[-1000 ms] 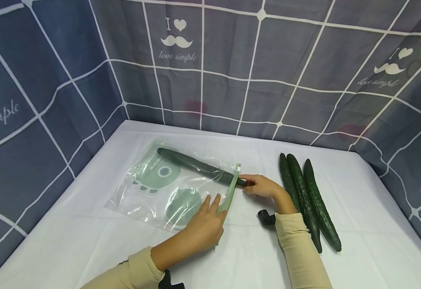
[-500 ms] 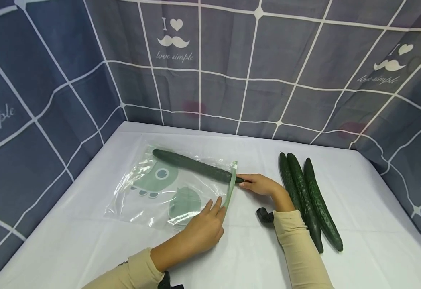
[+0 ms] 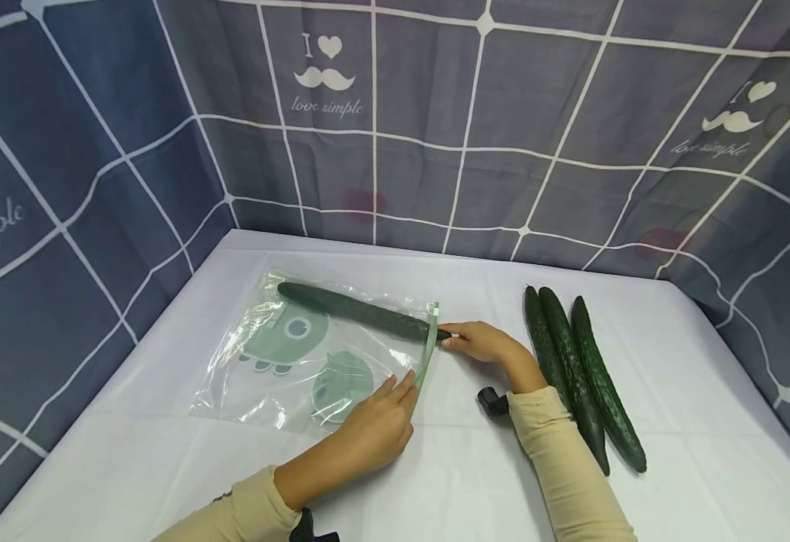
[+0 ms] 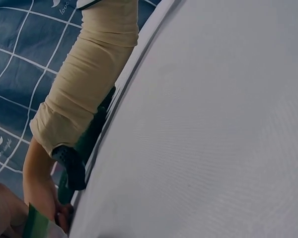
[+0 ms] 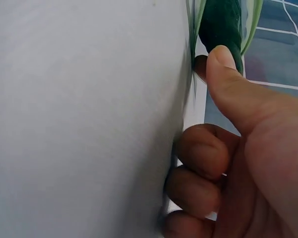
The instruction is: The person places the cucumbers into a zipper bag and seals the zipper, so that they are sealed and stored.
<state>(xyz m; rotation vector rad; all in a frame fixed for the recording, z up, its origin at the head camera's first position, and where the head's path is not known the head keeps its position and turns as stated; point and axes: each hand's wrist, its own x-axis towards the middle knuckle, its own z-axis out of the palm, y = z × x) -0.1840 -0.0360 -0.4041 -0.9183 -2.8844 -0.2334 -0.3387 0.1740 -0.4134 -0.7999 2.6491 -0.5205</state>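
The right hand (image 3: pixel 481 343) has its thumb and index finger clamped on the near tip of a cucumber (image 3: pixel 357 310), which lies mostly inside a clear zip bag (image 3: pixel 252 391) printed with pale-green cartoon figures, the pinched tip sticking out past its green zip strip (image 3: pixel 431 339). The left hand (image 3: pixel 376 429) holds the bag at that strip, two fingers extended over the film. Three more cucumbers (image 3: pixel 574 365) lie side by side on the white-covered table (image 3: pixel 462 482), near the right forearm.
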